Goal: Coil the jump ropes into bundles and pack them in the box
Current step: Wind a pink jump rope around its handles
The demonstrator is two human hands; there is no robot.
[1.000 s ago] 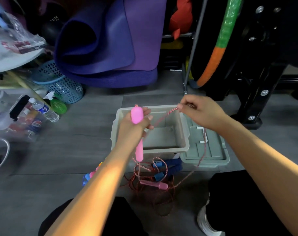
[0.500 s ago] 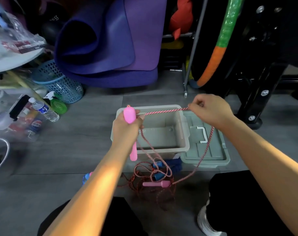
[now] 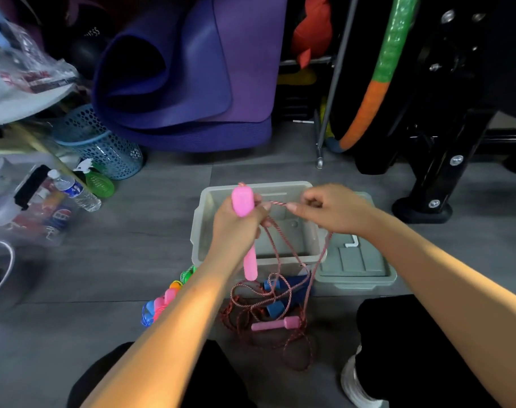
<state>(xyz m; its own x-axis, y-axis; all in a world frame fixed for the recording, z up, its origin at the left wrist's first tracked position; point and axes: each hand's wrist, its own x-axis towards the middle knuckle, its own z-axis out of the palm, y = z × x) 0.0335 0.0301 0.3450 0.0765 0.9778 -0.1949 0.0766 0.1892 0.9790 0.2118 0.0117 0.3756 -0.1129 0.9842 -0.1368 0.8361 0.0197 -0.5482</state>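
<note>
2 hands meet above open grey plastic box [image 3: 200, 231]; left hand [image 3: 236, 228] grips smooth pink handle [image 3: 245, 219] upright; right hand [image 3: 336, 210] pinches twisted red-white cord [image 3: 275, 203] just beside it; cord loops hang to tangled heap on floor by second pink handle [image 3: 275, 323], blue handles [image 3: 273, 295]; flat lid [image 3: 353, 266] right of box.
</note>
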